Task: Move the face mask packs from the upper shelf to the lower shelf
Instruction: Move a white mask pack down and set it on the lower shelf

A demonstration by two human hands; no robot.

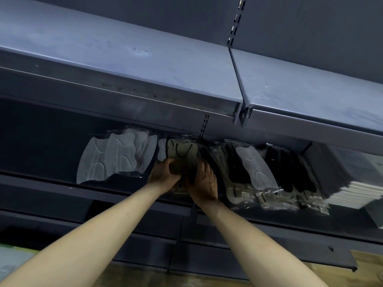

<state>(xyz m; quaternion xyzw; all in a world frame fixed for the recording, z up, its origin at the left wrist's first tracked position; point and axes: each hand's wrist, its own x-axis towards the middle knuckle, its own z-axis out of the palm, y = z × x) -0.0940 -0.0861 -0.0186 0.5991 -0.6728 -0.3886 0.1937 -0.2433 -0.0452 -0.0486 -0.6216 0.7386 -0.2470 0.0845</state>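
Head view has you reaching both arms into the lower shelf (103, 181), so you look mid-placement with a beige mask pack (182, 152) that has a black ear loop showing through the clear wrapper. Your left hand (163, 172) has its fingers curled round the pack's left edge, and your right hand (202, 183) is pressed against its right side with fingers bent over it, so both have hold of it. The pack stands upright just right of the white mask packs (116, 154) leaning against the back panel, and left of the mixed black, beige and white packs (259, 170) fanned out further along.

The upper shelf (145, 65) above looks bare from this angle, though you can't see its whole top.

My guess: you're seating this pack in the row. Next you'd want to ease it back so it leans like its neighbours, then let go gently. Those slippery wrappers look ready to slide forward off the edge.
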